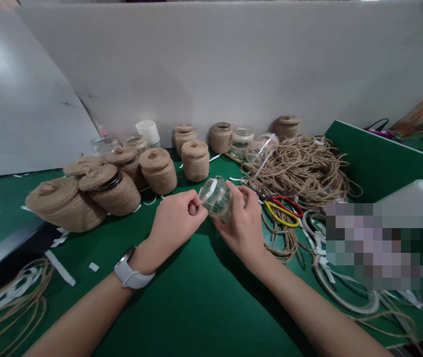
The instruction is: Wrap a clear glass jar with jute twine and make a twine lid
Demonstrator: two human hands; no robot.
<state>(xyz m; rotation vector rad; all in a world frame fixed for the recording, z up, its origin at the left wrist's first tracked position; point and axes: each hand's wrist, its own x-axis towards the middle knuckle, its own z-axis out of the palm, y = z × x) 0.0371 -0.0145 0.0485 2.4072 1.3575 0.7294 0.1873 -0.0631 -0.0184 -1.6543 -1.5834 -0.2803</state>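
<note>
My right hand [244, 218] is wrapped around a small clear glass jar [222, 199], which lies tilted above the green table. A short strip of white tape [210, 190] sits on the jar's left end. At the lower end of that strip, the thumb and forefinger of my left hand [180, 213] are pinched together; the exact grip is partly hidden by the fingers. A pale watch is on my left wrist. Right of my right hand lie scissors with red and yellow handles [283, 212].
Several twine-wrapped jars [195, 161] stand at the back and left. Bare glass jars [241, 141] and a large heap of jute twine [304, 168] are at back right. Tape rolls [341, 292] lie right; paper cups [147, 131] stand behind. A green divider [382, 163] edges the right side.
</note>
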